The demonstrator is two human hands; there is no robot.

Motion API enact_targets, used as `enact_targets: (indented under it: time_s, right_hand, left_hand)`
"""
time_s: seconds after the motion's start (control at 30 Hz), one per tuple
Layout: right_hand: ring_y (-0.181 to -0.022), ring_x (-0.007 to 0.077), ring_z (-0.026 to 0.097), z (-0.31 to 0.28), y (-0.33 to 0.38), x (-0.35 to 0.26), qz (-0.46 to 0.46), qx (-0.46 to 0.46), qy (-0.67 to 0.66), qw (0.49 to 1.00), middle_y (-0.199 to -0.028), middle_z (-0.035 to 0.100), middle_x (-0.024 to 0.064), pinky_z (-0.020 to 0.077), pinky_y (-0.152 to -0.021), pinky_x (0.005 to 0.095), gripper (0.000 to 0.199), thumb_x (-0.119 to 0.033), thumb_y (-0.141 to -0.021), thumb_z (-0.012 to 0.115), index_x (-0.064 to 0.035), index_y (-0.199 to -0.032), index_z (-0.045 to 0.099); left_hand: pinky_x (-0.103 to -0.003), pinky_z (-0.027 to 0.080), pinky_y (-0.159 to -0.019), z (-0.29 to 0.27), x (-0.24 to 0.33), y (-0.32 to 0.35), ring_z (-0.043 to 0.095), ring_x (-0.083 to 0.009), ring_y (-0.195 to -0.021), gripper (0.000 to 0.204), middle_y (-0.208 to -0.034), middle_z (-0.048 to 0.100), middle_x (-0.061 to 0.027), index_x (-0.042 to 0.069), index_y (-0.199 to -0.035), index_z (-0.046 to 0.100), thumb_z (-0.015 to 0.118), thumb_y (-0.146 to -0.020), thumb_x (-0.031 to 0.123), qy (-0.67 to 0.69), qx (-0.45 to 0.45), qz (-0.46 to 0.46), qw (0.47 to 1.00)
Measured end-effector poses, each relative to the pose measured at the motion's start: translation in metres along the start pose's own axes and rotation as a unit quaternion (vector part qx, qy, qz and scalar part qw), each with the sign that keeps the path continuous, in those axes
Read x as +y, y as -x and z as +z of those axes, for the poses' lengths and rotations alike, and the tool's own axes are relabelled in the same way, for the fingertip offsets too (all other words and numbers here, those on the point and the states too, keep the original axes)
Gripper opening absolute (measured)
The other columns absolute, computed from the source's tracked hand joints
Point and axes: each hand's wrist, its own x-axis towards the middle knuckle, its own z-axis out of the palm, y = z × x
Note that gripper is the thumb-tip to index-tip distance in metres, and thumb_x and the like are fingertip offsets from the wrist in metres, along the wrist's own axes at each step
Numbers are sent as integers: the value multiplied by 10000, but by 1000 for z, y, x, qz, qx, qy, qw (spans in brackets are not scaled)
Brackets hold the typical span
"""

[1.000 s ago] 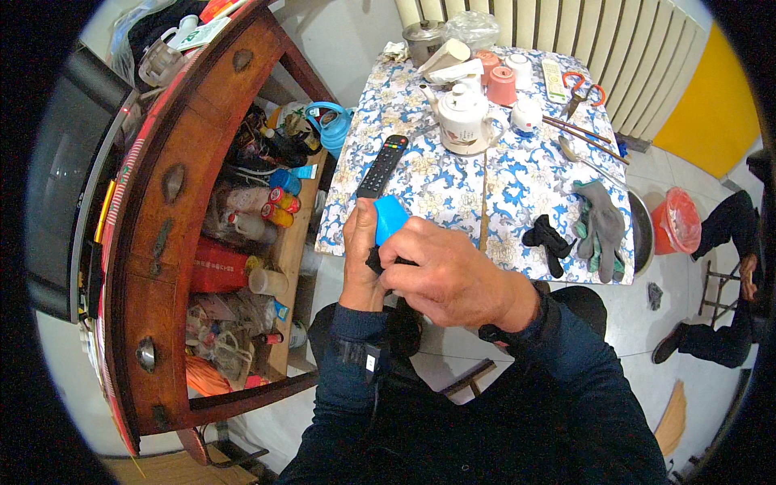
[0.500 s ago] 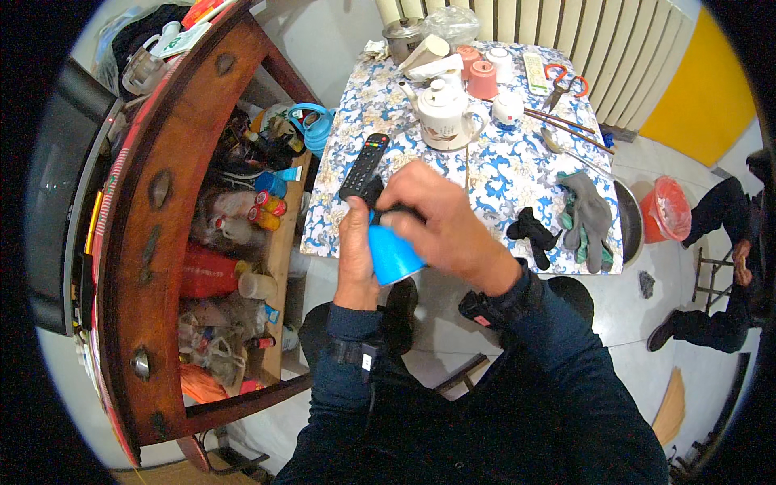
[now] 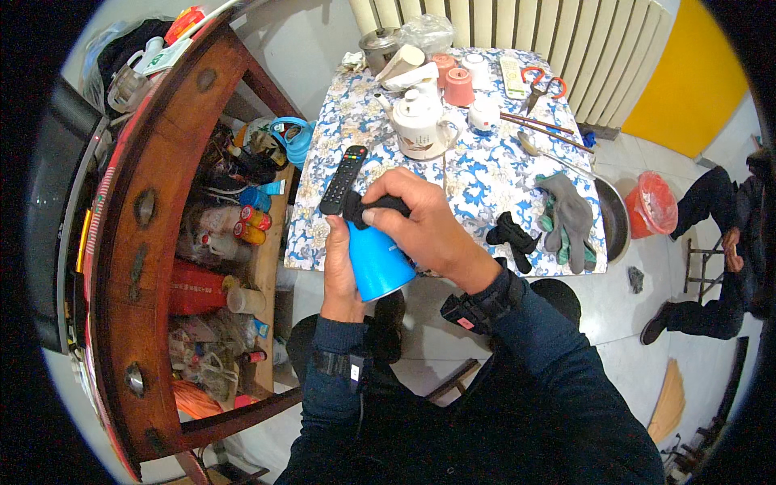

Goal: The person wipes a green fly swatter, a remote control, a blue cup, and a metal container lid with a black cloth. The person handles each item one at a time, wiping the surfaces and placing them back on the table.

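Note:
A blue bottle, tapered and wide at its base, is tilted above the near edge of the table. My left hand wraps round its left side. Over its top, my right hand is closed on a black top piece that looks like a spray head; the fingers hide part of it. Just beyond the hands, a black remote control lies on the patterned tablecloth. Farther back stands a white teapot.
Pink cups, orange-handled scissors, chopsticks, a ladle, grey gloves and a black cloth item lie on the table. A crowded wooden cabinet stands left. At right are a red bin and a seated person.
My right hand, blurred before, now shows sharply on the bottle's black top. More of the blue body is visible. The whole view has shifted slightly.

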Motion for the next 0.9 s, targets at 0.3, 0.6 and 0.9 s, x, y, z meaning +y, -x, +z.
enact_targets:
  time_s: [0.3, 0.6, 0.9]
  right_hand:
    - [-955, 334, 715, 1, 21, -5, -54, -35, 5, 998, -1008, 696, 159, 559, -836, 427, 209, -80, -890, 790, -9, -1067, 707]
    - [-895, 313, 717, 5, 17, 5, 40, 26, 2, 999, -960, 705, 171, 557, -808, 422, 160, -103, -930, 778, -6, -1041, 714]
    - [-829, 260, 747, 16, 29, 27, 111, 94, 19, 989, -925, 763, 171, 588, -752, 399, 235, -163, -975, 793, 9, -1118, 722]
  left_hand:
    - [-407, 616, -929, -22, 13, -12, 725, -267, -1052, 753, -1213, 753, -139, 36, -1307, 699, 490, -1123, 736, 23, 32, 47, 998]
    - [-442, 637, -992, -19, 4, -8, 733, -287, -1155, 837, -1291, 724, -158, 15, -1405, 638, 524, -1080, 778, 47, 2, 28, 999]
    - [-397, 655, -920, -10, 6, -13, 748, -239, -1071, 819, -1229, 732, -123, 34, -1395, 642, 522, -1083, 781, 7, 62, 52, 997]
